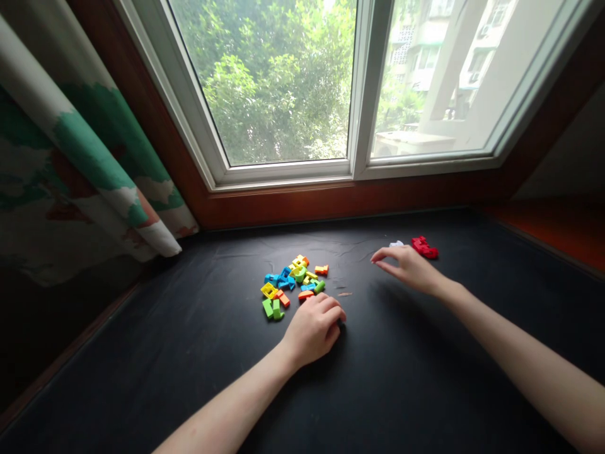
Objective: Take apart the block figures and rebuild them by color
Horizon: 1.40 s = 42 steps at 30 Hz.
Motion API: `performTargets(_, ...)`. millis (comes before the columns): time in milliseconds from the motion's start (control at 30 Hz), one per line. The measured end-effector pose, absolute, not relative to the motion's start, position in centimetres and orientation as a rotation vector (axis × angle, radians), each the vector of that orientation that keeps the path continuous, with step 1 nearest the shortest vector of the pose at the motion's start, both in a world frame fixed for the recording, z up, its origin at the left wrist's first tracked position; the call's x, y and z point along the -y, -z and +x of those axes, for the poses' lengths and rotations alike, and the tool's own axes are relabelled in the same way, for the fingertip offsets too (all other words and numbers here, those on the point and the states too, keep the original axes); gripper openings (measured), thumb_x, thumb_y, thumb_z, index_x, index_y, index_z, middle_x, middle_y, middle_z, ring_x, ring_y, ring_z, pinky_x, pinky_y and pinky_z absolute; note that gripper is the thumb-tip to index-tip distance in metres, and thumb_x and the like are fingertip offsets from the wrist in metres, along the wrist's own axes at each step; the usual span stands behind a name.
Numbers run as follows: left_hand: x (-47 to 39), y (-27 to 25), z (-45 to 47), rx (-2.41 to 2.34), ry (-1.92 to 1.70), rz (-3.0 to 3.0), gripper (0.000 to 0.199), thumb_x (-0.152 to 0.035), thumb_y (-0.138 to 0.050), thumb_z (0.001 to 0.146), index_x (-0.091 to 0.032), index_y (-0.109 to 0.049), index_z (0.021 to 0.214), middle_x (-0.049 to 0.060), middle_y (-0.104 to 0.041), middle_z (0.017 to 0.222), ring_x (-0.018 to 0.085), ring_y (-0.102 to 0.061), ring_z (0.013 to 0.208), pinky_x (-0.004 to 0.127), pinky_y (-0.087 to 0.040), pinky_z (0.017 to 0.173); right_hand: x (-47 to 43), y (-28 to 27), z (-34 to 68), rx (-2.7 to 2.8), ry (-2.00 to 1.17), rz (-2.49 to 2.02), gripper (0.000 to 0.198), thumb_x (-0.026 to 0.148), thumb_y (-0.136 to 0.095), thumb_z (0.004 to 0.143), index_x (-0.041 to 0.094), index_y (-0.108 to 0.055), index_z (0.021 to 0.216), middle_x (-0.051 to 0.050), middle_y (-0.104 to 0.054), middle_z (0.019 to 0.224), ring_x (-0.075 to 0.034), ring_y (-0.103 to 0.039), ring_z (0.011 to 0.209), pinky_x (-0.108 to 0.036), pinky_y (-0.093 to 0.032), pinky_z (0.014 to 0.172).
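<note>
A loose pile of small plastic building blocks lies on the black surface, with blue blocks (286, 277), yellow blocks (269, 290), green blocks (268, 308) and orange blocks (321, 270). My left hand (316, 329) rests on the surface at the pile's near right side, its fingers curled in. Whatever lies under those fingers is hidden. To the right, my right hand (407, 268) hovers over the surface, thumb and fingers apart, with nothing visible between them. Just beyond it are a cluster of red blocks (424, 247) and a partly covered white piece (396, 244).
A black covered surface (212, 366) stretches below a white-framed window (283, 173). The patterned curtain (118, 157) hangs at the left, its lower end touching the surface. Between the hands is a small pale mark (345, 294).
</note>
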<state>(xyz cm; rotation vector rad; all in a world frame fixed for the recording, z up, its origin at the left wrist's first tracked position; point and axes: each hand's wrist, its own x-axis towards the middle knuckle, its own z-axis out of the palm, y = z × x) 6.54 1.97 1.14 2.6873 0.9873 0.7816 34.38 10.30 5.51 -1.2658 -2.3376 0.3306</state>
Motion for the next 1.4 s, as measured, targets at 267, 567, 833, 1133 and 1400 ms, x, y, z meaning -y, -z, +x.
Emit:
performTargets(267,-2.1,-1.3,5.3,-1.118,-0.875,2.806,0.02,-0.008,-0.048,0.083,-0.02,-0.061,0.092,0.005,-0.068,0.099,0.023,-0.059,0.096,0.039,-0.045,0.089,-7.1,-0.1,27.6,2.265,-0.254,-1.042,0.016,0.014,-0.049,0.09,0.022,-0.063,0.093,-0.007,-0.069,0.104,-0.024,-0.061,0.101,-0.041,-0.046,0.088)
performTargets(567,-3.5,-1.0,4.4,-1.491,-1.027,2.622,0.029,-0.012,-0.052,0.087,-0.02,-0.058,0.114,0.009,-0.067,0.12,0.026,-0.059,0.117,0.044,-0.041,0.099,-6.7,-0.1,28.5,2.349,-0.264,-0.915,0.018,0.012,-0.047,0.092,0.022,-0.062,0.092,-0.008,-0.067,0.102,-0.022,-0.06,0.096,-0.039,-0.048,0.085)
performTargets(833,-3.9,-0.5,4.5,-1.444,-0.909,2.711,0.012,-0.015,-0.057,0.09,-0.022,-0.066,0.092,0.004,-0.072,0.115,0.026,-0.062,0.117,0.046,-0.041,0.101,-6.8,-0.2,27.5,2.4,-0.268,-0.909,0.019,0.012,-0.046,0.092,0.022,-0.061,0.096,-0.008,-0.067,0.103,-0.023,-0.059,0.098,-0.039,-0.047,0.086)
performTargets(1133,-4.0,-0.3,4.4,-1.094,-0.899,2.714,0.012,-0.018,-0.053,0.095,-0.023,-0.063,0.099,0.001,-0.074,0.11,0.02,-0.065,0.113,0.042,-0.039,0.105,-6.1,-0.3,26.9,2.395,-0.223,-0.977,0.013,0.025,-0.054,0.094,0.022,-0.06,0.105,-0.008,-0.067,0.108,-0.024,-0.057,0.104,-0.039,-0.042,0.087)
performTargets(1400,-3.7,-0.7,4.7,-1.376,-0.863,2.698,0.02,-0.028,-0.068,0.086,-0.021,-0.061,0.104,0.007,-0.067,0.116,0.027,-0.056,0.121,0.048,-0.035,0.108,-5.8,-0.3,26.6,2.433,-0.15,-0.929,0.008,0.028,-0.054,0.095,0.02,-0.059,0.096,-0.006,-0.068,0.099,-0.021,-0.058,0.098,-0.035,-0.038,0.086)
